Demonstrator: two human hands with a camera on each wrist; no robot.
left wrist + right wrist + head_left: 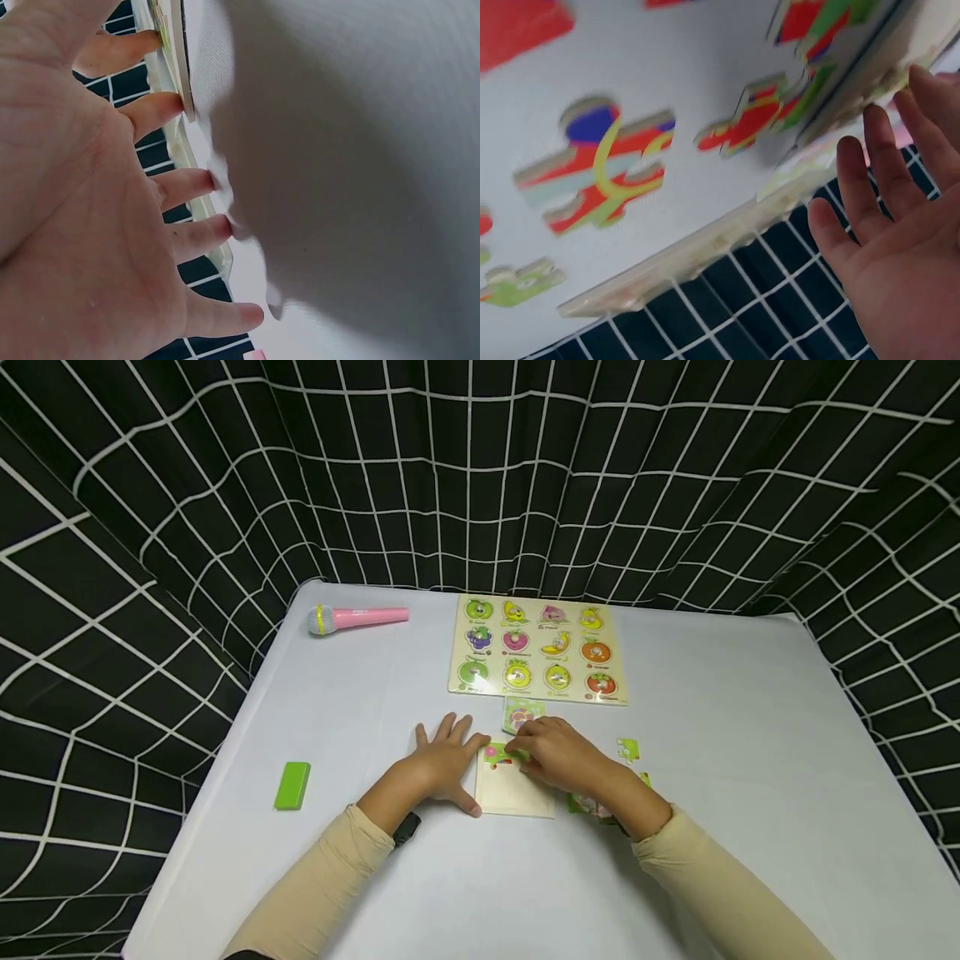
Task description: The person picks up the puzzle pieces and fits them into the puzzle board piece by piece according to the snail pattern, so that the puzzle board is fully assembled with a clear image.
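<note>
Board (pixel 513 795) under right hand (pixel 562 754), grip unclear, left hand (pixel 444 767) spread wide at board's left edge

White table (pixel 757 718), puzzle pieces (pixel 628 749) (plus microphone (pixel 369 618))

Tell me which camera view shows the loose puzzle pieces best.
The right wrist view: it shows the loose puzzle pieces close up. The head view shows them small, partly behind the right forearm; the left wrist view shows none.

curtained-off tabletop booth, black white-gridded cloth (pixel 501 452) on three sides, white-covered table (pixel 750 735)
</note>
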